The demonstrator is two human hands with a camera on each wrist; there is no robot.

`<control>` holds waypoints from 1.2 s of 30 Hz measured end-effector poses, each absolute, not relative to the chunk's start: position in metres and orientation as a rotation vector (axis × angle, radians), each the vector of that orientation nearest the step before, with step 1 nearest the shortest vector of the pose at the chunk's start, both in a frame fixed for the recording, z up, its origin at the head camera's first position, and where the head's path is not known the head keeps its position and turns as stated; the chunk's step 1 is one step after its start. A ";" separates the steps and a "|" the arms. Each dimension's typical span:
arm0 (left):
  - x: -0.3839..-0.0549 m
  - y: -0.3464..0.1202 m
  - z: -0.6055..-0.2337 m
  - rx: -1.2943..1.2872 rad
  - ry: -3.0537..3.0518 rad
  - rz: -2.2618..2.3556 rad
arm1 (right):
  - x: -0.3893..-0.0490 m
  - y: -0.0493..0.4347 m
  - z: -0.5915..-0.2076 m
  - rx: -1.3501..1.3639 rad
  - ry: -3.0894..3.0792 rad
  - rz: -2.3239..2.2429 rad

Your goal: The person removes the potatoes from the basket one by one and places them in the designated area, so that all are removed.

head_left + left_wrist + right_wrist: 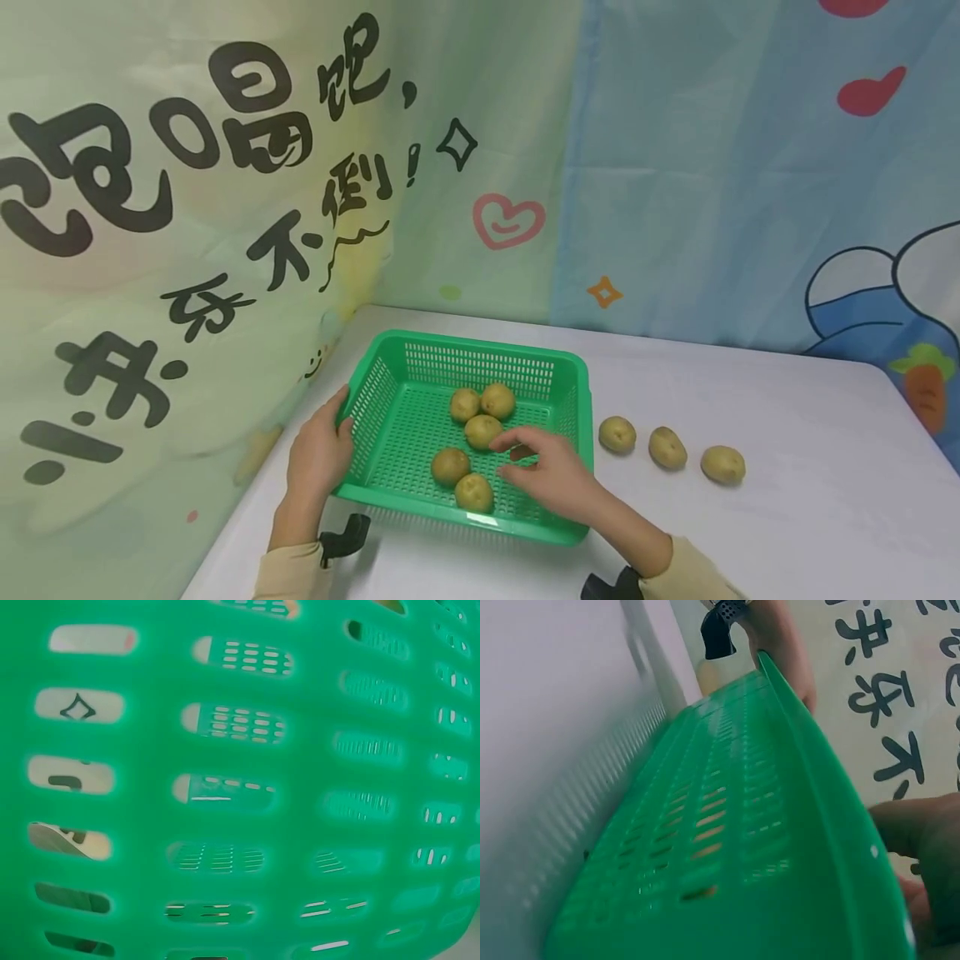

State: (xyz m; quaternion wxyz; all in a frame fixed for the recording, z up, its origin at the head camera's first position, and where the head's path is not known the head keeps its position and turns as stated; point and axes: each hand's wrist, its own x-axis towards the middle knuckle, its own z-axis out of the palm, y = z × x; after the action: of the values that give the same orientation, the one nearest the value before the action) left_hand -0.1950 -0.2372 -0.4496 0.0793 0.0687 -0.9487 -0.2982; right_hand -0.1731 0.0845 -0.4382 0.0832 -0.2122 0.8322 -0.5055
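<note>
A green plastic basket point(388, 492) with slotted walls is in the middle of the head view. At its left side, my left hand point(321, 450) grips the rim; in the left wrist view the basket's wall point(150, 817) fills the frame. Several potatoes point(450, 467) lie inside, some grouped toward the back and others near the front wall. Over the right half of the basket hovers my right hand point(551, 473), thumb and fingers apart, with nothing between them. The potato point(483, 432) nearest its fingertips rests on the basket floor.
Three more potatoes point(667, 448) lie in a row on the white table point(810, 517), right of the basket. A printed cloth backdrop point(675, 167) rises behind the table and along its left side.
</note>
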 end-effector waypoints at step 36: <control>-0.196 -0.237 -0.450 0.210 -2.857 -0.876 | -0.187 0.055 -0.458 -0.894 2.406 -0.896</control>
State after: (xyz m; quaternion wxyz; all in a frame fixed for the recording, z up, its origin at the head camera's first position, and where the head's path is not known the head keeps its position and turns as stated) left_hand -0.1956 -0.2372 -0.4502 0.0729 0.0699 -0.9512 -0.2915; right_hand -0.1866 0.0551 -0.4579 0.2097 -0.3216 0.8653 -0.3222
